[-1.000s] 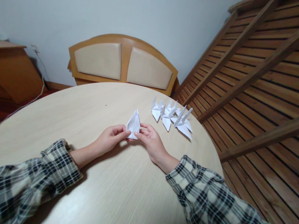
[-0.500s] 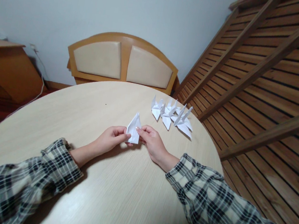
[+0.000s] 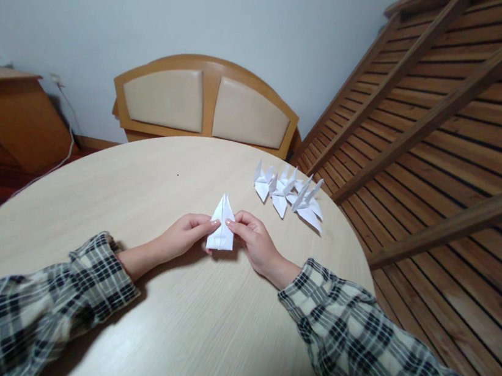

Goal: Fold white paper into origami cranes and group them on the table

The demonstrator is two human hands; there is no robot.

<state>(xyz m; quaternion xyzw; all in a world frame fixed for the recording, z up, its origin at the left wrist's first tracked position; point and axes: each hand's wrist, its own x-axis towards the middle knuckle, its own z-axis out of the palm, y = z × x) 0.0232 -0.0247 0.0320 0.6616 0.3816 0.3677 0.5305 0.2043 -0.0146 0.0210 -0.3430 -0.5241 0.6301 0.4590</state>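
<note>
A small piece of folded white paper (image 3: 221, 238) is held up over the table, its narrow split point facing away from me and its straight edge towards me. My left hand (image 3: 187, 234) pinches its left side, thumb on the front face. On the right side my right hand (image 3: 257, 241) grips it the same way, with the thumb near the centre crease. The fingers behind the paper are mostly hidden. Several folded white paper cranes (image 3: 282, 192) stand grouped beyond my right hand.
The round pale wooden table (image 3: 118, 177) spreads under my arms. Behind it stands a headboard (image 3: 210, 105) with two cream panels. A slatted wooden frame (image 3: 446, 140) leans along the right side. A brown desk (image 3: 6, 112) and a white cable (image 3: 72, 133) are at the left.
The folded paper has shifted slightly towards me and turned so its centre crease faces up squarely. Its tip now shows two points. Both hands have moved only a little; the cranes are unmoved.
</note>
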